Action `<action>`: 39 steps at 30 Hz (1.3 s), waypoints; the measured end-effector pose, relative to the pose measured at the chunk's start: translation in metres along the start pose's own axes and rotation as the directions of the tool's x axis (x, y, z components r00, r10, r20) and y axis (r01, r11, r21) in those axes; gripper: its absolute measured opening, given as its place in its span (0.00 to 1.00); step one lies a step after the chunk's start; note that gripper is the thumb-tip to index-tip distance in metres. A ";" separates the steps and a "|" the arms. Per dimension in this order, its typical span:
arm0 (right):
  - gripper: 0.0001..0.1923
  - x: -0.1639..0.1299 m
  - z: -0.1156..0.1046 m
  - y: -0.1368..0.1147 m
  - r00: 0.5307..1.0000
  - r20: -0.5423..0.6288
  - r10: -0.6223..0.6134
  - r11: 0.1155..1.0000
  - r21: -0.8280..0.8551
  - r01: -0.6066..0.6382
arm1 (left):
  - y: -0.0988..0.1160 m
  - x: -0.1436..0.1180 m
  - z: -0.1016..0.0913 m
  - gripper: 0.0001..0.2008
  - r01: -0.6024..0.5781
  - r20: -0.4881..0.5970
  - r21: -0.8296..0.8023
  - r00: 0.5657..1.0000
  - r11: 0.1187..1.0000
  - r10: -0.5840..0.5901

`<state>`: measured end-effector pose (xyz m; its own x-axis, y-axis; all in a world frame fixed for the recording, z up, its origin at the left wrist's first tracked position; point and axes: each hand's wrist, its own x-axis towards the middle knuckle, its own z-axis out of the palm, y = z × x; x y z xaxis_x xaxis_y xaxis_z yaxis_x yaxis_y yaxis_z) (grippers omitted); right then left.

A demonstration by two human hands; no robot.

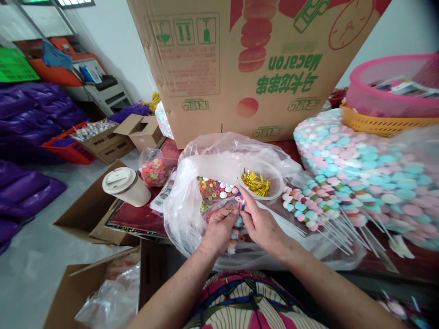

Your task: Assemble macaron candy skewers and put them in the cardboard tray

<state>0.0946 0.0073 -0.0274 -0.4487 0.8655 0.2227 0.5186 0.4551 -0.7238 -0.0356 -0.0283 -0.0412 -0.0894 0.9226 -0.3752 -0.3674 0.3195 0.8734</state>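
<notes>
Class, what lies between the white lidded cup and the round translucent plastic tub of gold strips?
Head view: a small clear bag of coloured rings, printed sheets, then a crumpled translucent plastic bag around loose rings.

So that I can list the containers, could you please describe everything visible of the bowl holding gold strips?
The bowl is round, pale and translucent, apparently plastic, with a smooth rim. It sits open side up amid a clear plastic bag, just beyond the right hand. A loose heap of thin gold strips lies inside, leaving some wall bare. Whether that hand touches it is unclear.
</notes>
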 end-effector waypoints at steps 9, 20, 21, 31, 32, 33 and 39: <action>0.14 -0.003 -0.035 -0.008 0.908 0.266 -0.323 0.915 0.333 0.228 | 0.017 -0.002 -0.013 0.22 0.422 0.552 -0.150 0.786 0.894 -0.278; 0.15 -0.006 -0.024 -0.002 0.898 -0.102 -0.429 0.773 -0.556 0.306 | 0.004 -0.008 0.015 0.27 0.036 -0.060 -0.186 0.997 0.982 -0.048; 0.16 -0.008 -0.026 -0.006 0.879 -0.147 -0.453 0.741 -0.610 0.280 | 0.011 -0.012 0.016 0.28 0.118 -0.013 -0.150 0.993 0.982 -0.121; 0.11 -0.022 -0.030 -0.027 0.996 -0.095 0.004 0.979 0.203 0.016 | 0.073 -0.031 -0.026 0.42 0.104 0.368 0.308 0.904 0.946 -0.219; 0.10 -0.021 -0.029 -0.030 0.998 -0.065 -0.007 0.961 0.276 0.025 | 0.070 -0.029 -0.023 0.42 0.090 0.356 0.327 0.911 0.941 -0.210; 0.08 -0.020 -0.027 -0.032 1.000 -0.021 -0.022 0.945 0.326 0.027 | 0.068 -0.028 -0.019 0.43 0.064 0.330 0.295 0.930 0.953 -0.165; 0.14 -0.009 -0.024 -0.037 0.932 0.056 0.359 0.813 0.472 -0.341 | 0.054 -0.023 -0.012 0.35 -0.202 0.089 0.317 0.979 0.927 0.183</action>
<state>0.0970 -0.0119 0.0130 -0.2727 0.9580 -0.0887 0.2314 -0.0241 -0.9726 -0.0649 -0.0345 0.0111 -0.0727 0.9809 -0.1803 -0.0286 0.1787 0.9835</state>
